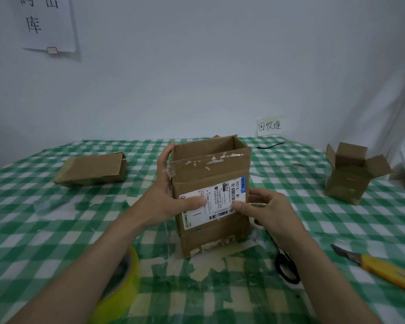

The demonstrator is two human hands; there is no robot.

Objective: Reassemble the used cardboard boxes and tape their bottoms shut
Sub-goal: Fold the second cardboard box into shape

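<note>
A brown cardboard box (216, 232) with a white shipping label stands upright in the middle of the table, its top open. My left hand (165, 195) grips its left side, thumb across the label and fingers up the far left edge. My right hand (265, 210) holds the right side, thumb on the label's lower corner and fingers curled round the right face. A yellow-green tape roll (124, 284) lies at the front left, partly hidden under my left forearm. A flattened box (91, 170) lies at the back left. A small taped box (350, 173) with open flaps stands at the right.
Black scissors (287, 267) lie under my right forearm. A yellow utility knife (381, 268) with its blade out lies at the front right. The green checked tablecloth (45, 220) carries tape scraps. A paper label (269, 126) leans against the back wall, with a black cable beside it.
</note>
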